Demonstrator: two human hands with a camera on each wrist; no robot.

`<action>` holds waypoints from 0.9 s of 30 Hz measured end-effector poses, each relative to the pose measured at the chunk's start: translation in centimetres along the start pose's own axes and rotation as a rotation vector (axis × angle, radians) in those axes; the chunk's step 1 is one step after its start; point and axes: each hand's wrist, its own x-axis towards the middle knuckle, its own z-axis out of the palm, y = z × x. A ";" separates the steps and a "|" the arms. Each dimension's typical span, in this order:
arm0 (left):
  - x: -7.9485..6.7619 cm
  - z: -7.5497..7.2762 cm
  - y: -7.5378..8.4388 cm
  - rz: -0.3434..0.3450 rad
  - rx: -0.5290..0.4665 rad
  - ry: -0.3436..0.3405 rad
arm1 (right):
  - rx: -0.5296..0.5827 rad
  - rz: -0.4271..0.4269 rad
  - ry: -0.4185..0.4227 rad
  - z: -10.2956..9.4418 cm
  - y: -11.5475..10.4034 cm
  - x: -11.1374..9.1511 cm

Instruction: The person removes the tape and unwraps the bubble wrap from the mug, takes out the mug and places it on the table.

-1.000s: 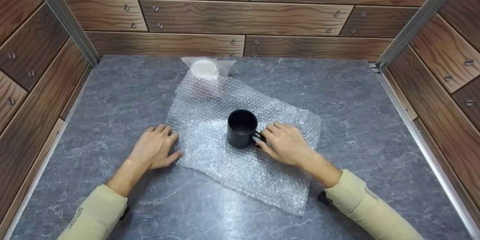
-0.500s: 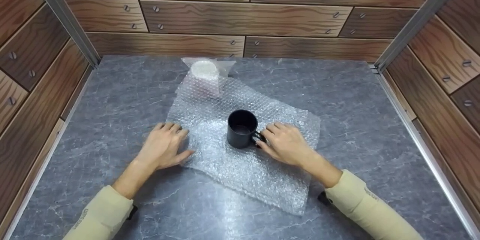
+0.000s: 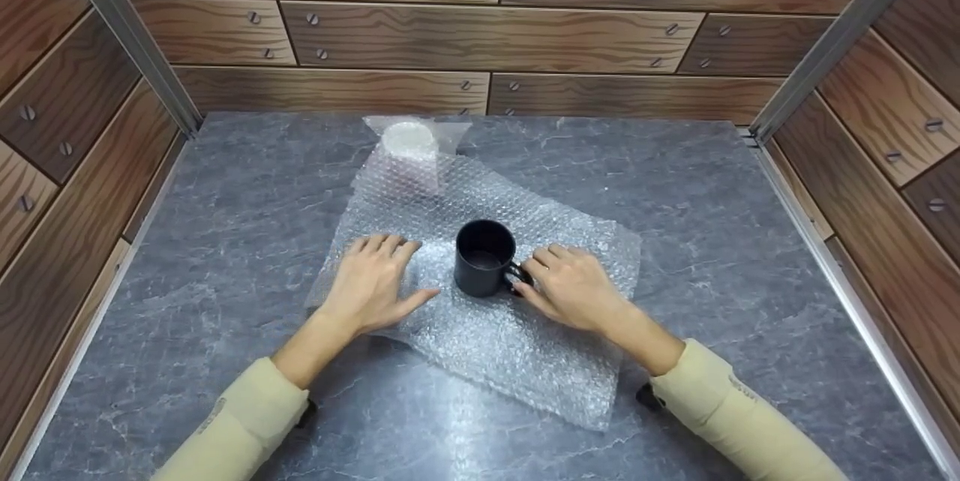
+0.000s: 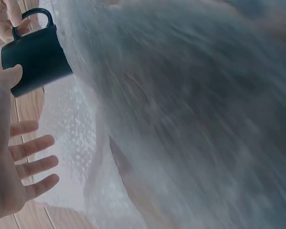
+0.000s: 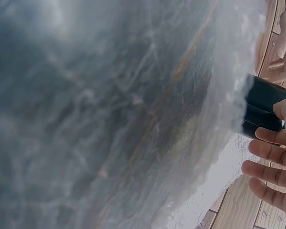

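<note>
A black mug [image 3: 481, 275] stands upright on a sheet of bubble wrap [image 3: 525, 368], its handle pointing right. My right hand [image 3: 574, 286] pinches that handle between thumb and fingers; in the left wrist view, the handle of the mug [image 4: 37, 59] is partly covered by those fingers. My left hand [image 3: 371, 282] is over the left part of the wrap, thumb spread from the fingers, a short gap away from the mug's side. Outstretched fingers [image 4: 38, 148] and an empty palm show in the left wrist view. In the right wrist view the mug [image 5: 264, 90] is partly cut off by wrap.
Behind the mug, a whitish object in bubble wrap [image 3: 409, 142] stands at the far edge of the grey marbled table [image 3: 697, 241], touching or overlapping the sheet's far corner. Wood-patterned walls [image 3: 480, 34] and metal posts [image 3: 847, 38] enclose the back and sides.
My left hand has moved right, from the wrap's left edge to over the sheet near the mug. The wrap's left corner now shows behind it. Right hand and mug have stayed put.
</note>
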 end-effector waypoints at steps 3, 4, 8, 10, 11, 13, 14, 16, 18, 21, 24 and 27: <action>0.7 0.4 0.7 -0.020 -0.049 -0.013 | 0.001 -0.002 0.003 0.1 0.0 0.0; 0.9 0.5 0.9 -0.027 -0.066 -0.020 | 0.001 -0.001 0.004 0.1 0.0 0.0; 1.6 1.1 1.7 -0.054 -0.133 -0.043 | 0.003 0.006 -0.002 0.0 0.0 0.0; 1.9 1.4 2.1 -0.062 -0.146 -0.049 | 0.003 0.010 -0.005 -0.1 0.0 0.0; 2.0 1.6 2.2 -0.065 -0.150 -0.047 | 0.002 0.011 -0.007 -0.1 0.0 0.0; 2.4 1.9 2.4 -0.074 -0.156 -0.047 | 0.002 0.011 -0.006 -0.1 0.0 0.0; 2.5 2.0 2.6 -0.079 -0.166 -0.045 | 0.001 0.010 -0.003 0.0 0.0 0.0; 2.8 2.2 2.8 -0.088 -0.178 -0.046 | 0.001 0.007 0.004 0.0 0.0 -0.1; 3.0 2.3 3.0 -0.093 -0.194 -0.051 | 0.001 0.002 0.013 0.0 0.0 -0.1; 3.4 2.4 3.3 -0.088 -0.204 -0.066 | 0.001 -0.005 0.021 0.1 0.0 -0.1; 3.8 2.6 3.4 -0.084 -0.215 -0.079 | 0.001 -0.007 0.022 0.1 0.0 -0.1; 4.1 2.8 3.4 -0.093 -0.235 -0.097 | 0.001 -0.007 0.020 0.1 0.0 -0.2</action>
